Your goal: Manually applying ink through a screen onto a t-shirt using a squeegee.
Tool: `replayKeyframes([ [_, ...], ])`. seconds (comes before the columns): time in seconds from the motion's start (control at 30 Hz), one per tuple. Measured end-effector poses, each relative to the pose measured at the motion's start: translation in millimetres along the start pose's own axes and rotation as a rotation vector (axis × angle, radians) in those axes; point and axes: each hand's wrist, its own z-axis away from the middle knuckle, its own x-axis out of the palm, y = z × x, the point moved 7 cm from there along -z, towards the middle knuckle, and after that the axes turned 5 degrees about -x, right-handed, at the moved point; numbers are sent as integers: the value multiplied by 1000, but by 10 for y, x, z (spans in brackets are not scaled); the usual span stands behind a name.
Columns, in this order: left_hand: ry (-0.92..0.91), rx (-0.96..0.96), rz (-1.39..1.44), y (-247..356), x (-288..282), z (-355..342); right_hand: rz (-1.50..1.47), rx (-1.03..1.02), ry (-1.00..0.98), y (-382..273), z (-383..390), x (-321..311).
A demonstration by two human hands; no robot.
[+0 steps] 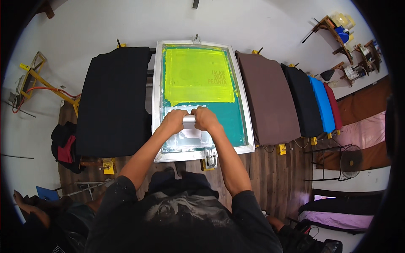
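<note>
A screen printing frame [156, 90] with pale metal sides lies in front of me. Its mesh is bright yellow-green [190, 90] in the far part and teal [225, 122] nearer to me. Both of my hands grip a squeegee [189, 119] over the near half of the mesh. My left hand [174, 121] wraps its left side and my right hand [206, 119] its right side, thumbs close together. Only the silvery middle of the squeegee shows between them; its lower edge is hidden. Whitish, smeared ink [184, 138] covers the mesh around and below my hands.
A board with black cloth [114, 101] stands left of the frame. To the right, boards carry brown [270, 99], black [301, 101], blue [322, 102] and red cloth [333, 106]. A metal clamp [210, 159] sits at the frame's near edge. A fan [351, 161] stands at right; people sit at both lower sides.
</note>
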Motion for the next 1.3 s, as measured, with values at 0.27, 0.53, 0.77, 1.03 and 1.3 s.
replayKeyframes([
  [0.27,-10,22,-16,90,66,286,-92,-48,81,-72,250,119],
  [0.53,-86,-33,40,250,276,806,-154,-46,19,-235,836,246],
  [0.77,-233,-115,-15,160,72,411,-101,-69,-209,-69,372,180],
  [1.03,168,5,173,-46,131,505,-70,-57,136,-205,427,135],
  [1.3,125,-26,221,194,281,1076,-60,-13,137,-429,1087,261],
])
